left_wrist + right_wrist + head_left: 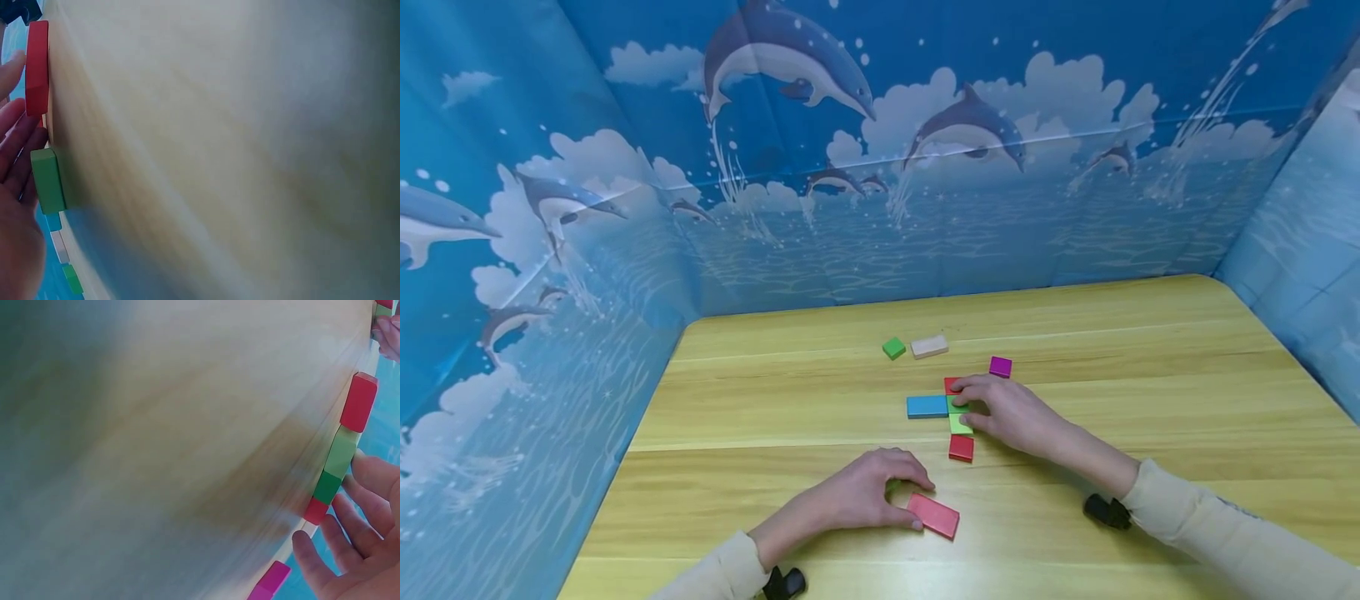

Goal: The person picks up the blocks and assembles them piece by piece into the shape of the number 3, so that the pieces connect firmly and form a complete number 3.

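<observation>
On the wooden table, my left hand (876, 490) lies beside a flat pinkish-red block (934, 517). Its thumb tip is right at the block's edge, and its index finger stretches past the upper corner. A green block (49, 180) sits by the left palm, mostly hidden in the head view. My right hand (1018, 417) reaches over a column of blocks with its fingers spread. Its fingertips are at a red block (951, 385) and a green block (956, 403), its thumb at a light green block (961, 424). Below these is another red block (961, 448).
A blue block (927, 407) extends left from the column. Behind it lie a small green block (893, 347) and a pale block (929, 347). A purple block (1000, 366) sits just beyond the right hand. Dolphin-printed cloth (880, 242) surrounds the table's back and sides.
</observation>
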### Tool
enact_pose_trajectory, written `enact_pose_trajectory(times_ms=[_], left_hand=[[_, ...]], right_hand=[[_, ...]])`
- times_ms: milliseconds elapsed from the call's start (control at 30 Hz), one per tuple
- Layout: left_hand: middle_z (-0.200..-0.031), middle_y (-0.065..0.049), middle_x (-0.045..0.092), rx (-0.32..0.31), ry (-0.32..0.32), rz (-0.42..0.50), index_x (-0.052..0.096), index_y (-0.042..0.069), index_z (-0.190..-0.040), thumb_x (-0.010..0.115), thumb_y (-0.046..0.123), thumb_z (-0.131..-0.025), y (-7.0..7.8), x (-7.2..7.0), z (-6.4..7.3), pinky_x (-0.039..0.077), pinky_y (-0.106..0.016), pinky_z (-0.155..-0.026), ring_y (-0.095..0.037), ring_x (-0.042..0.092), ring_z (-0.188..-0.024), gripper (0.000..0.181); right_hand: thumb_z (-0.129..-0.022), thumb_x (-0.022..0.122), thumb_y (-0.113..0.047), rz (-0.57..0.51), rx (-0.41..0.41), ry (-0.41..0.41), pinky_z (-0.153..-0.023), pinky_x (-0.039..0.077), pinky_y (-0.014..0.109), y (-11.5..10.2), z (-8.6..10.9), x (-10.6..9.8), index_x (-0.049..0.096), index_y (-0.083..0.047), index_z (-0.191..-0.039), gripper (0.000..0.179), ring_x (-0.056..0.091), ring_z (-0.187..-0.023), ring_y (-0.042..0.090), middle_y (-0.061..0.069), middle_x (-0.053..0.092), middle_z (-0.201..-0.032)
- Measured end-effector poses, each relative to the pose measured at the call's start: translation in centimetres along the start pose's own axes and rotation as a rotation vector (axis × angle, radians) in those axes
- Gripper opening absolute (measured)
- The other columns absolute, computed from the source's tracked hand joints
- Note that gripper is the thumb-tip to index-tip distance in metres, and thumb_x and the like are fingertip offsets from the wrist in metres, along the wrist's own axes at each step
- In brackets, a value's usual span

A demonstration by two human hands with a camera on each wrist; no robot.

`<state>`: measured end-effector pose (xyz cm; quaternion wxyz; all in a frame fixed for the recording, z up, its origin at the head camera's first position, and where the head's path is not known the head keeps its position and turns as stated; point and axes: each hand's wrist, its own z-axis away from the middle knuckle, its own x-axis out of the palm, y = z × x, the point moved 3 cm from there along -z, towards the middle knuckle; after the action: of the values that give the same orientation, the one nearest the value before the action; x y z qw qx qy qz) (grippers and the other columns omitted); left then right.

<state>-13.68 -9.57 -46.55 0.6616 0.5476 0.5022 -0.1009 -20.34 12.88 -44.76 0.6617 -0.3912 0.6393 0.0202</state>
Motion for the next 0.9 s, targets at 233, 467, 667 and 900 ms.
enact_pose_trajectory(times_ms=[233, 467, 667, 900], left_hand=[[-0.107, 0.022, 0.054, 0.004, -0.045, -0.04, 0.066, 0.027, -0.107, 0.076, 0.033, -0.077, -0.1, 0.1, 0.0, 0.038, -0.02, -0.093, 0.004, 0.046, -0.105, 0.032], [-0.105, 0.021, 0.056, -0.071, -0.01, 0.088, 0.066, 0.028, -0.104, 0.075, 0.03, -0.08, -0.7, 0.1, -0.1, 0.04, -0.022, -0.091, 0.003, 0.049, -0.103, 0.026], [-0.103, 0.02, 0.057, -0.116, 0.066, 0.14, 0.066, 0.029, -0.104, 0.075, 0.028, -0.08, -1.4, -0.4, -0.3, 0.042, -0.022, -0.089, 0.001, 0.052, -0.098, 0.026], [-0.101, 0.019, 0.058, -0.168, 0.089, 0.122, 0.066, 0.028, -0.103, 0.075, 0.028, -0.08, -1.7, -0.8, -0.7, 0.043, -0.022, -0.086, 0.0, 0.052, -0.094, 0.025]], right_hand=[[-0.083, 0.072, -0.02, -0.004, 0.007, 0.003, -0.093, 0.042, 0.045, -0.2, 0.0, 0.0, 0.07, -0.013, -0.11, 0.028, 0.05, -0.118, 0.024, -0.001, 0.057, -0.125], [-0.083, 0.072, -0.022, 0.001, 0.038, -0.012, -0.094, 0.042, 0.044, -0.3, 0.0, 0.0, 0.07, -0.014, -0.111, 0.028, 0.049, -0.119, 0.023, -0.002, 0.057, -0.124], [-0.083, 0.072, -0.021, 0.004, 0.028, -0.01, -0.094, 0.042, 0.044, -0.2, 0.0, 0.0, 0.07, -0.014, -0.111, 0.028, 0.049, -0.119, 0.023, -0.002, 0.057, -0.124], [-0.083, 0.072, -0.021, -0.001, 0.011, -0.007, -0.094, 0.042, 0.045, -0.1, 0.0, 0.1, 0.069, -0.013, -0.111, 0.029, 0.049, -0.119, 0.024, -0.002, 0.056, -0.125]])
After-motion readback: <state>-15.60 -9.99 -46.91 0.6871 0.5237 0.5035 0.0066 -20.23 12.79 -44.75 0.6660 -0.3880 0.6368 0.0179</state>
